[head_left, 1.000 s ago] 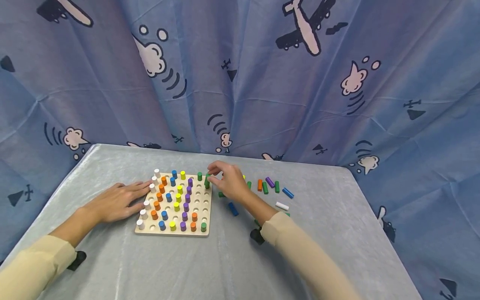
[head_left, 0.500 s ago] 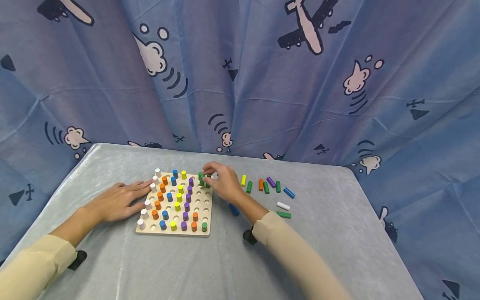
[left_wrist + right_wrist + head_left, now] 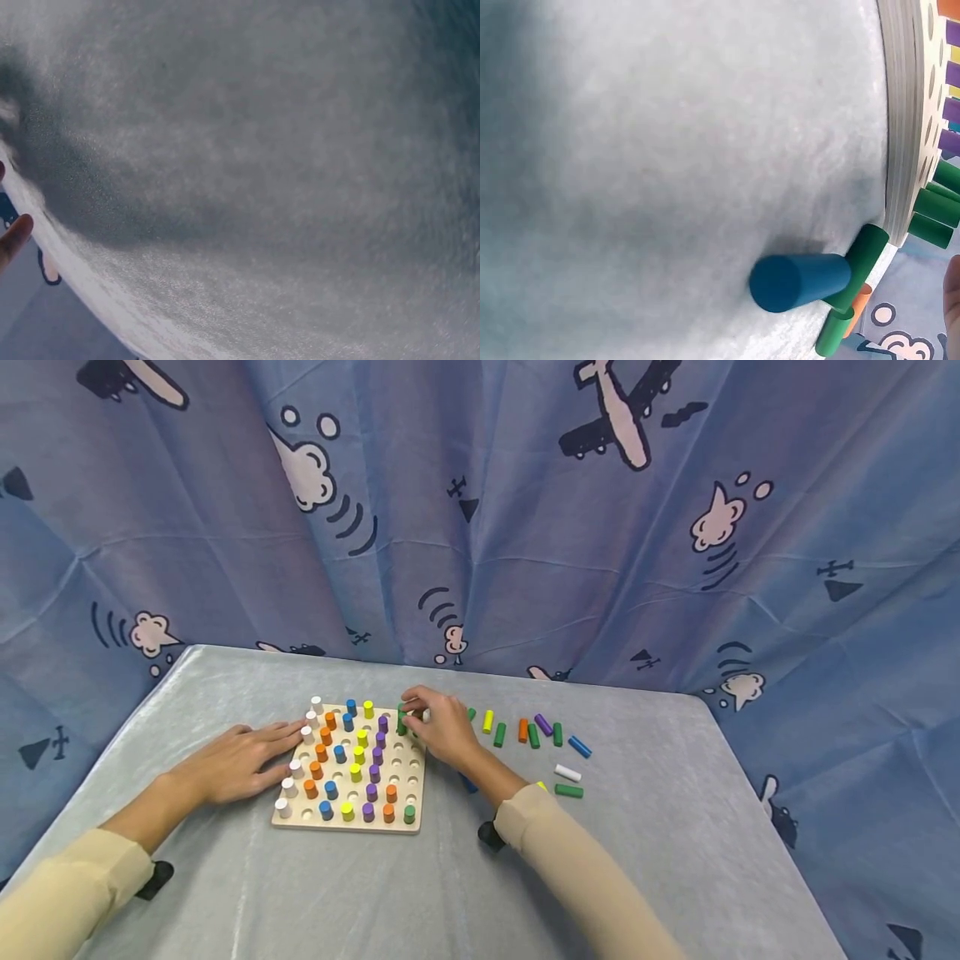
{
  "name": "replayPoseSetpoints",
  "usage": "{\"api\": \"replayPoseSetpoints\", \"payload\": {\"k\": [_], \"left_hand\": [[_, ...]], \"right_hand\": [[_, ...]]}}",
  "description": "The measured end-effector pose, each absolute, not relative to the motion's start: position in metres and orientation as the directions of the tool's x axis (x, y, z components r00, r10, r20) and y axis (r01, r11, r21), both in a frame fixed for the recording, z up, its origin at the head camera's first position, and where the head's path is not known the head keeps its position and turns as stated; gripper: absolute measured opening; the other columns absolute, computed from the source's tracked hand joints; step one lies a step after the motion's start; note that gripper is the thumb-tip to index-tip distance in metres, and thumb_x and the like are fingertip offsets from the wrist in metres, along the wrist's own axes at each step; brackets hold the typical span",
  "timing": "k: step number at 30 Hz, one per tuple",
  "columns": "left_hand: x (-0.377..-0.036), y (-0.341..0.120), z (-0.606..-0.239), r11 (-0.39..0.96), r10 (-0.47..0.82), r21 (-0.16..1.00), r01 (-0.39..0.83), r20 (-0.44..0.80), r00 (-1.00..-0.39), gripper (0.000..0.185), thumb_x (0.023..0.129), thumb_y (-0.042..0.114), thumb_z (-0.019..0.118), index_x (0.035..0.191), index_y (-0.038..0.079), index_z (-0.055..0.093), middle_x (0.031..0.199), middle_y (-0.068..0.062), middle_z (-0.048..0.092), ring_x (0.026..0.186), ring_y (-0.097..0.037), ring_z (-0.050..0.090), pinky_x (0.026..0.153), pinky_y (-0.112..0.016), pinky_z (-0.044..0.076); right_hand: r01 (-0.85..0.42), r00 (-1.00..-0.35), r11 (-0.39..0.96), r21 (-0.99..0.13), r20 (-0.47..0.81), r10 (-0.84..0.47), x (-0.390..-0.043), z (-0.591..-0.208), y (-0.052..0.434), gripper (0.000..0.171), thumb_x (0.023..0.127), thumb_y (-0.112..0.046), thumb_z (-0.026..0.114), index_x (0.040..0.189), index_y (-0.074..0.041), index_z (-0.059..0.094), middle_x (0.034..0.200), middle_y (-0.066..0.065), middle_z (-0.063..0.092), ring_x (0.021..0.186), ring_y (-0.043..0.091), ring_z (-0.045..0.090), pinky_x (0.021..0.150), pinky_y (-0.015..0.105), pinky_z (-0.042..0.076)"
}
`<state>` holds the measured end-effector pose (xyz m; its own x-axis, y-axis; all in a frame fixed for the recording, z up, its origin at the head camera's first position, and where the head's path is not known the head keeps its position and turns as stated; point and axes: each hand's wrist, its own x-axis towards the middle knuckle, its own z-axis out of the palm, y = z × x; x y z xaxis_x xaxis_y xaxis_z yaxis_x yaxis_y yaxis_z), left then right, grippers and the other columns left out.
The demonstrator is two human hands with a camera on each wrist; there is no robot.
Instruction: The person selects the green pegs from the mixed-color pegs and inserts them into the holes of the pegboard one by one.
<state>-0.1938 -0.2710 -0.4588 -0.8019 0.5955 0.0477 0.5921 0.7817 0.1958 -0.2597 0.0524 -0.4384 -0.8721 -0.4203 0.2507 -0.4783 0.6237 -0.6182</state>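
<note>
Near the frame's centre our right hand (image 3: 444,729) pinches a short green wooden peg (image 3: 402,723) at the far right corner of the square wooden pegboard (image 3: 349,765) – our left hand (image 3: 238,762) rests flat, fingers straight, touching the board's left edge on the grey cloth-covered table (image 3: 420,893)

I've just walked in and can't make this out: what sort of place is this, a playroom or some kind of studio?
Probably a small recording booth rather than a playroom: a blue airplane-print curtain closes off a grey cloth-covered table, and the only things on it are a wooden pegboard and loose coloured pegs.
</note>
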Motion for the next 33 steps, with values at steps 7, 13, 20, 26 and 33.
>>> {"api": "replayPoseSetpoints", "payload": {"k": [7,13,20,26,33], "left_hand": [[-0.194,-0.271,-0.458,0.782,0.594,0.199,0.59,0.046,-0.803,0.058,0.101,0.037,0.054,0.147,0.002,0.048,0.156,-0.013,0.04,0.136,-0.037,0.045,0.097,-0.063,0.041],[-0.193,-0.271,-0.457,0.787,0.59,0.198,0.584,0.035,-0.807,0.058,0.101,0.038,0.053,0.147,0.002,0.047,0.156,-0.013,0.039,0.137,-0.038,0.045,0.097,-0.064,0.041],[-0.194,-0.27,-0.458,0.788,0.59,0.197,0.584,0.033,-0.807,0.059,0.102,0.039,0.052,0.147,0.002,0.047,0.156,-0.013,0.04,0.136,-0.037,0.045,0.097,-0.063,0.041],[-0.194,-0.27,-0.459,0.784,0.592,0.2,0.587,0.042,-0.805,0.059,0.101,0.038,0.053,0.147,0.002,0.047,0.156,-0.013,0.04,0.136,-0.038,0.045,0.097,-0.063,0.041],[-0.193,-0.272,-0.46,0.784,0.591,0.202,0.586,0.045,-0.806,0.058,0.101,0.038,0.053,0.146,0.002,0.048,0.155,-0.014,0.041,0.135,-0.037,0.046,0.096,-0.063,0.042]], "right_hand": [[-0.477,-0.873,0.627,-0.616,0.249,-0.42,-0.26,-0.438,0.051,0.024,0.089,-0.01,0.075,0.113,-0.01,0.069,0.099,0.001,0.077,0.082,0.008,0.067,0.083,0.035,0.049],[-0.464,-0.876,0.612,-0.64,0.232,-0.422,-0.26,-0.439,0.049,0.025,0.09,-0.007,0.074,0.114,-0.007,0.069,0.099,0.003,0.077,0.083,0.01,0.068,0.079,0.032,0.05],[-0.446,-0.882,0.623,-0.643,0.196,-0.429,-0.261,-0.441,0.05,0.026,0.09,-0.008,0.073,0.116,-0.005,0.068,0.1,0.001,0.076,0.086,0.01,0.068,0.081,0.032,0.051],[-0.459,-0.879,0.623,-0.634,0.219,-0.424,-0.262,-0.433,0.066,0.027,0.09,-0.008,0.074,0.116,-0.007,0.068,0.1,0.002,0.076,0.089,0.015,0.068,0.076,0.033,0.05],[-0.416,-0.909,0.7,-0.581,0.231,-0.348,-0.278,-0.421,0.117,0.025,0.09,-0.007,0.073,0.115,-0.007,0.069,0.102,0.004,0.076,0.09,0.019,0.068,0.078,0.035,0.053]]}}
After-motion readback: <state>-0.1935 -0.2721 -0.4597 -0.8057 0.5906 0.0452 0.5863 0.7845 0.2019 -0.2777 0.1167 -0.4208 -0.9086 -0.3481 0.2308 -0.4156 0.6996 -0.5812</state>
